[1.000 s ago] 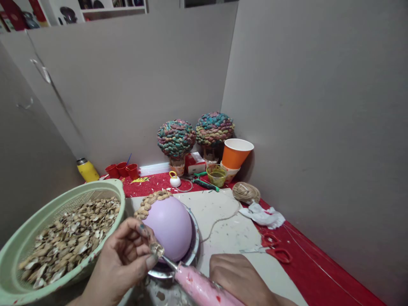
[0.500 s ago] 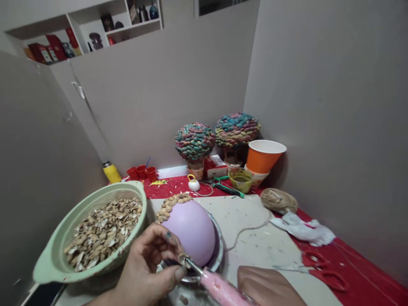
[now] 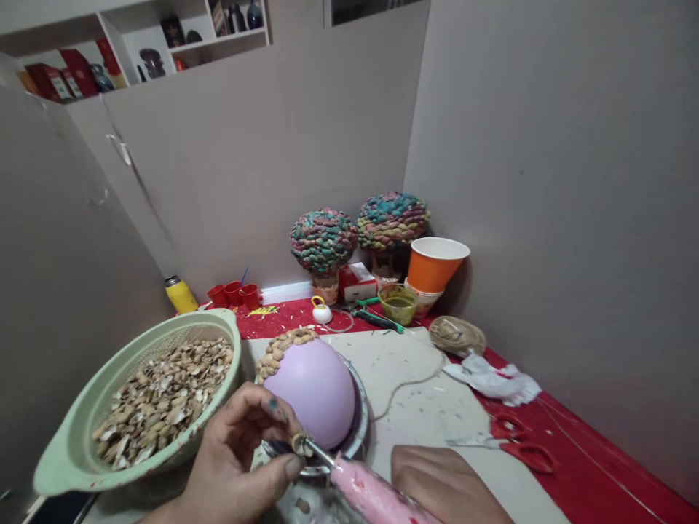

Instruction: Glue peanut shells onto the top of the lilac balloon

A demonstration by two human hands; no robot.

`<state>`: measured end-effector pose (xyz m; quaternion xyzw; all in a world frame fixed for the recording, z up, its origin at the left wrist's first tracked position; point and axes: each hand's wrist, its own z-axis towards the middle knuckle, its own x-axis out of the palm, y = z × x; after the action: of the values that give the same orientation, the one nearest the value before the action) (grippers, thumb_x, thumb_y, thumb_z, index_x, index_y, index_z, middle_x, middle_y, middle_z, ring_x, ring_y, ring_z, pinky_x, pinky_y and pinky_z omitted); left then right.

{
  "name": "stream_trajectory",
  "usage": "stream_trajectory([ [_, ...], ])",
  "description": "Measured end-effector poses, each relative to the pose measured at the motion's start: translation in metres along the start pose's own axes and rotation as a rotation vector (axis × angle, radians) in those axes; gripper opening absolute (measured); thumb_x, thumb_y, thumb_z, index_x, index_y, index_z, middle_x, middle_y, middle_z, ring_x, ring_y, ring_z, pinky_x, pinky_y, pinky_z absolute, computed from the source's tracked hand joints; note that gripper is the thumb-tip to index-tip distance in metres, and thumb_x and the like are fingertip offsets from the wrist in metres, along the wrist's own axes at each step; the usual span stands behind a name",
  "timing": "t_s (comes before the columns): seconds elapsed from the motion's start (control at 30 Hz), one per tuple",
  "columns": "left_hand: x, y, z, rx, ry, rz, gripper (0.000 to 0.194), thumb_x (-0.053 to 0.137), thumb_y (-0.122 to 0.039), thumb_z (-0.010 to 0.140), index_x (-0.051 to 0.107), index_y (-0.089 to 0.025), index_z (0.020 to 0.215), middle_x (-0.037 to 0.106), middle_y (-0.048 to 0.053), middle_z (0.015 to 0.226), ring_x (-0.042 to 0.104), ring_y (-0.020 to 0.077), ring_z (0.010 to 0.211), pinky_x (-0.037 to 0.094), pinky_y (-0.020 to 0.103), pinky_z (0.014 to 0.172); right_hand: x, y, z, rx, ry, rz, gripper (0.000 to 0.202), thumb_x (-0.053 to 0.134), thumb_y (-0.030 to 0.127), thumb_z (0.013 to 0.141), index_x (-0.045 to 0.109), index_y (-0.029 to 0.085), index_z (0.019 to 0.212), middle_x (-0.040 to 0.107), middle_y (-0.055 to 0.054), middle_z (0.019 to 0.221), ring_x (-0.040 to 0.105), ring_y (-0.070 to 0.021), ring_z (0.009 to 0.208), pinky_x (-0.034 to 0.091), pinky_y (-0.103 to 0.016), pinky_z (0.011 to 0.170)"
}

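Observation:
My left hand (image 3: 240, 455) is closed in a pinch around a peanut shell (image 3: 301, 445), thumb below and fingers above. The metal nozzle of a pink glue gun (image 3: 376, 491) meets the shell. My right hand (image 3: 442, 484) is a fist at the gun's body, its grip partly hidden. Just beyond my fingers, a lilac balloon (image 3: 320, 393) rests in a round metal dish (image 3: 361, 418). Peanut shells (image 3: 281, 349) are stuck along its upper left side. To the left of my left hand, a green colander (image 3: 60, 466) holds many shells.
Red scissors (image 3: 527, 444) lie at right beside a white plastic bag (image 3: 494, 378) and a twine ball (image 3: 457, 335). Behind stand two colourful shell-covered trees (image 3: 324, 240), an orange paper cup (image 3: 437, 266), a bowl (image 3: 397, 304), pliers (image 3: 379, 319), red cups (image 3: 233, 293) and a yellow bottle (image 3: 181, 295).
The whole scene has shifted slightly left in view as the camera turned. Both hands keep nearly the same pose, with the nozzle still at the peanut shell.

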<state>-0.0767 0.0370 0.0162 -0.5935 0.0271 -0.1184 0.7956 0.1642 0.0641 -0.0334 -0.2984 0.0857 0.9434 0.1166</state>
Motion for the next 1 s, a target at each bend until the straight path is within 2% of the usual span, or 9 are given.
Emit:
stream_trajectory([
  [0.13,0.001,0.001,0.0,0.107,-0.009,0.184,0.033,0.072,-0.003,0.079,0.064,-0.029,0.098,0.069,-0.003,0.087,0.067,0.0123,0.079,0.055,0.021,0.076,0.001,0.0,-0.002,0.035,-0.02,0.083,0.043,0.034,0.027,0.106,0.051,0.022,0.067,0.05,0.003,0.056,0.04,-0.0113,0.043,0.03,-0.025,0.043],
  [0.2,0.002,0.002,-0.001,0.166,-0.01,0.275,0.036,0.069,-0.001,0.079,0.064,-0.031,0.1,0.069,-0.003,0.087,0.067,0.0128,0.079,0.056,0.022,0.078,0.001,0.0,0.001,0.029,-0.025,0.096,0.046,0.029,0.029,0.108,0.05,0.021,0.069,0.05,0.002,0.056,0.041,-0.0114,0.044,0.03,-0.025,0.043],
  [0.33,0.002,0.0,-0.004,0.236,-0.024,0.367,0.039,0.067,0.001,0.078,0.063,-0.031,0.1,0.07,-0.003,0.087,0.068,0.0132,0.079,0.056,0.021,0.078,0.0,0.002,0.007,0.047,-0.024,0.096,0.052,0.014,0.021,0.109,0.047,0.021,0.069,0.048,0.003,0.053,0.04,-0.0112,0.043,0.029,-0.026,0.043],
  [0.63,0.004,-0.002,-0.001,0.285,-0.041,0.444,0.039,0.068,0.002,0.076,0.066,-0.029,0.1,0.071,-0.001,0.084,0.07,0.0155,0.077,0.058,0.022,0.076,0.0,0.004,0.007,0.005,-0.006,0.025,0.055,0.013,0.017,0.108,0.044,0.022,0.063,0.047,0.002,0.052,0.039,-0.0124,0.044,0.027,-0.027,0.044],
  [0.8,0.004,0.0,-0.001,0.282,-0.051,0.437,0.039,0.069,0.002,0.075,0.067,-0.029,0.099,0.071,-0.001,0.083,0.07,0.0152,0.075,0.058,0.022,0.075,-0.001,0.007,0.007,0.037,0.014,0.034,0.057,0.01,0.019,0.107,0.045,0.022,0.062,0.045,0.002,0.051,0.036,-0.0132,0.042,0.026,-0.028,0.043],
  [1.0,0.002,0.003,-0.001,0.261,-0.058,0.421,0.041,0.068,0.002,0.076,0.066,-0.03,0.1,0.071,-0.002,0.085,0.07,0.0149,0.077,0.059,0.023,0.077,0.0,0.006,0.008,0.005,-0.008,-0.006,0.057,0.01,0.017,0.107,0.044,0.022,0.061,0.046,0.002,0.05,0.035,-0.013,0.042,0.026,-0.028,0.044],
])
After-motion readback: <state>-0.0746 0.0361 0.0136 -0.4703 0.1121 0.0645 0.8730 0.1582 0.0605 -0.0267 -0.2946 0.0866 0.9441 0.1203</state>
